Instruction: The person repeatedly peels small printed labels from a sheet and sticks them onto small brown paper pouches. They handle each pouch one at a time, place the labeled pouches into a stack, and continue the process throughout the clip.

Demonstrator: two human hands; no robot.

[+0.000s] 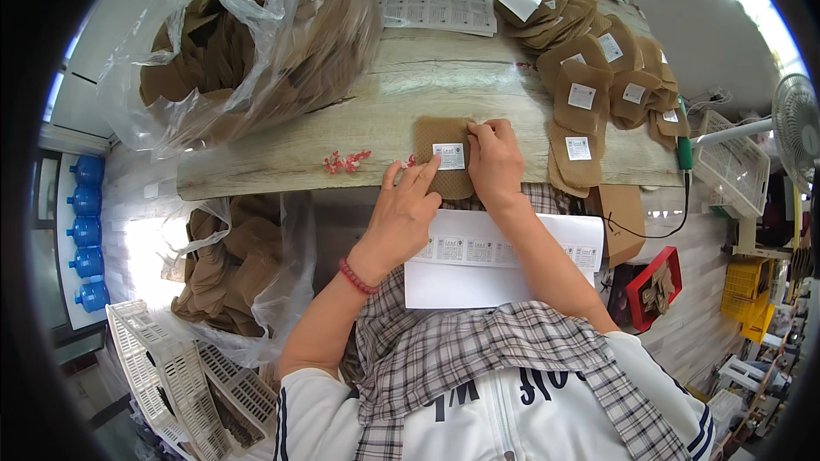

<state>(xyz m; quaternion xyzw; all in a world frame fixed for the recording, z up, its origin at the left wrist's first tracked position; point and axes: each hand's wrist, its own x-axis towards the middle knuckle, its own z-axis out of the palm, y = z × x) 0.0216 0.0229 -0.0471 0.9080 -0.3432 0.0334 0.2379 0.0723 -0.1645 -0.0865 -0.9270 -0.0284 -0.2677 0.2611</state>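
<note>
A flat brown mesh-textured pad (443, 184) lies near the front edge of the table, with a small white printed label (448, 156) on its face. My left hand (403, 209) reaches in from the left, fingers extended and apart, the fingertips touching the label's left side. With thumb and forefinger closed together, my right hand (497, 159) pinches the pad's upper right edge. On my lap rests a white sheet (465, 283) carrying a row of the same labels. More labelled pads (571, 115) overlap in a pile to the right of my hands.
A big clear plastic bag (342, 43) full of brown pads stands at the table's left; another bag (290, 273) sits below. Label sheets (436, 10) lie at the back. A green-handled tool (684, 152) hangs at the right edge, near a fan (794, 119). White crates (162, 376) stand lower left.
</note>
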